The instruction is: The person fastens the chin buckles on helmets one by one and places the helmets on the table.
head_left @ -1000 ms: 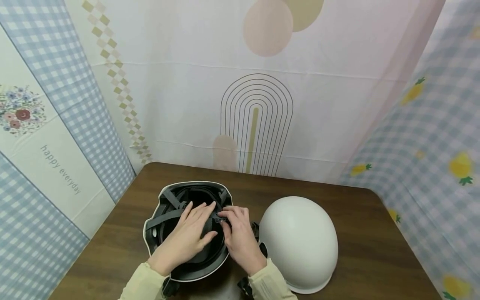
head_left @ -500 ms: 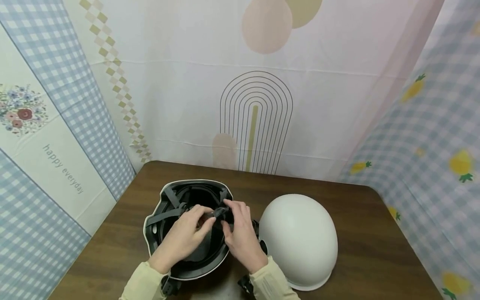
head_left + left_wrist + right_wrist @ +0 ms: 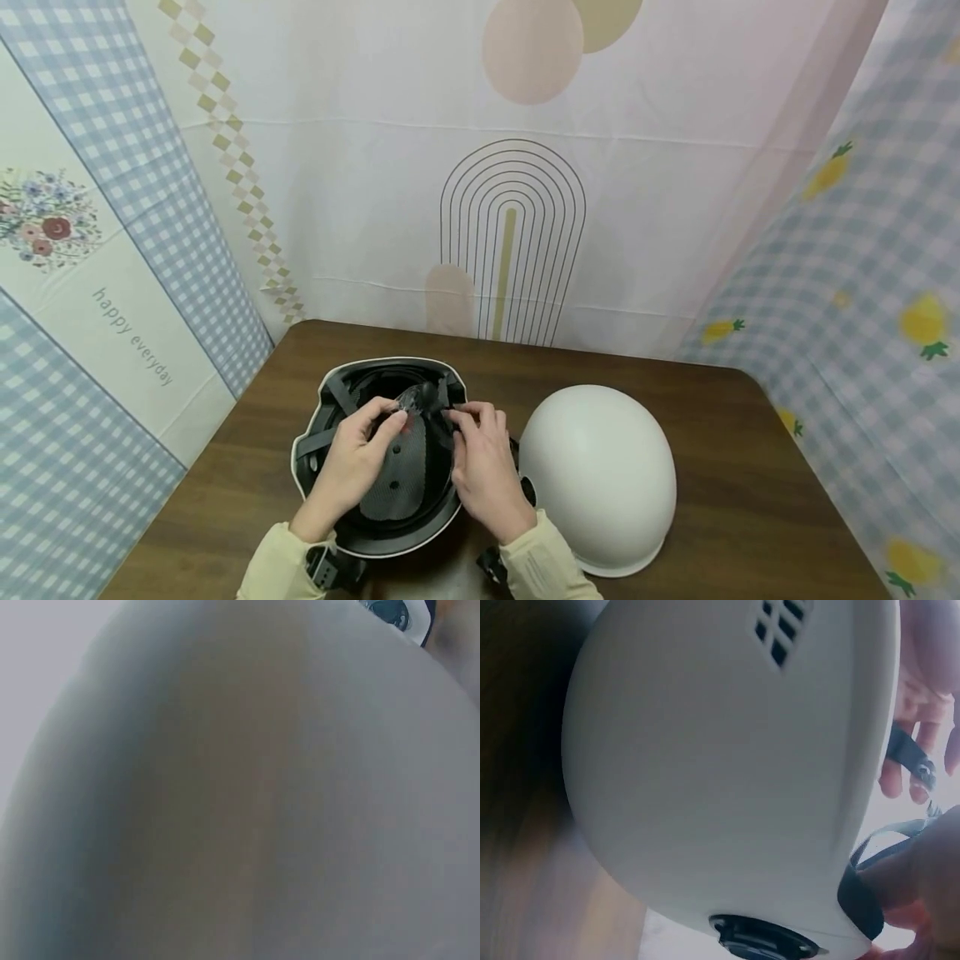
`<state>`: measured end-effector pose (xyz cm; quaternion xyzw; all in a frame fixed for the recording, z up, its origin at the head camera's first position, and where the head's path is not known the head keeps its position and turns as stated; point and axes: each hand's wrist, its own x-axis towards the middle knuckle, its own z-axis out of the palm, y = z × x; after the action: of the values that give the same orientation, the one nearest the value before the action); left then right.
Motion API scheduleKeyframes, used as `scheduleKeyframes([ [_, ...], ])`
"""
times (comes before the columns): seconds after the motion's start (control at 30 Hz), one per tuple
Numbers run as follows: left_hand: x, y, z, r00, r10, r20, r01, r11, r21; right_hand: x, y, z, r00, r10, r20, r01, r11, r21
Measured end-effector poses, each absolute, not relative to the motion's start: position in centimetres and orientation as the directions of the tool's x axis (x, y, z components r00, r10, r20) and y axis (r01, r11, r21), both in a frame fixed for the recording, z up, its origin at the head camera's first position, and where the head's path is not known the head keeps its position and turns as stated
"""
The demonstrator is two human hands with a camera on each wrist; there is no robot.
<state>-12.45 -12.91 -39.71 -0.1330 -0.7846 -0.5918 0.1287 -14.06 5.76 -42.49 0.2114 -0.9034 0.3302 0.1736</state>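
Note:
An upturned white helmet with a black lining lies on the table, its opening facing up. Over this opening my left hand pinches a dark, shiny part of the chin strap between thumb and fingers. My right hand pinches the strap by the helmet's right rim. In the right wrist view the white shell fills the middle, and a dark strap runs between fingers at the right. A pale, blurred surface covers most of the left wrist view, hiding that hand.
A second white helmet sits dome up just right of my right forearm. The brown wooden table ends at patterned cloths behind and on both sides. Black devices are strapped at my wrists.
My left hand, first spread flat over the lining, has drawn back left and now pinches the strap. More of the inner pad shows. The right hand stays near the right rim.

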Motion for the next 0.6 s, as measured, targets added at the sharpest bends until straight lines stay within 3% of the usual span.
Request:
scheduleKeyframes([
  [0.2,-12.8,-13.2,-39.7,-0.929,0.119,0.351,0.371,0.266,0.890,-13.7,5.5,-41.9,-0.846,-0.258,0.467,-0.525,0.562,-0.640],
  [0.43,-12.7,-13.4,-39.6,-0.921,0.244,0.304,0.371,0.311,0.875,-14.3,5.6,-40.7,-0.689,-0.361,0.629,-0.719,0.450,-0.529],
  [0.6,-12.4,-13.5,-39.5,-0.910,0.260,0.324,0.410,0.439,0.799,-14.8,6.1,-40.4,-0.701,-0.319,0.638,-0.705,0.444,-0.553],
])
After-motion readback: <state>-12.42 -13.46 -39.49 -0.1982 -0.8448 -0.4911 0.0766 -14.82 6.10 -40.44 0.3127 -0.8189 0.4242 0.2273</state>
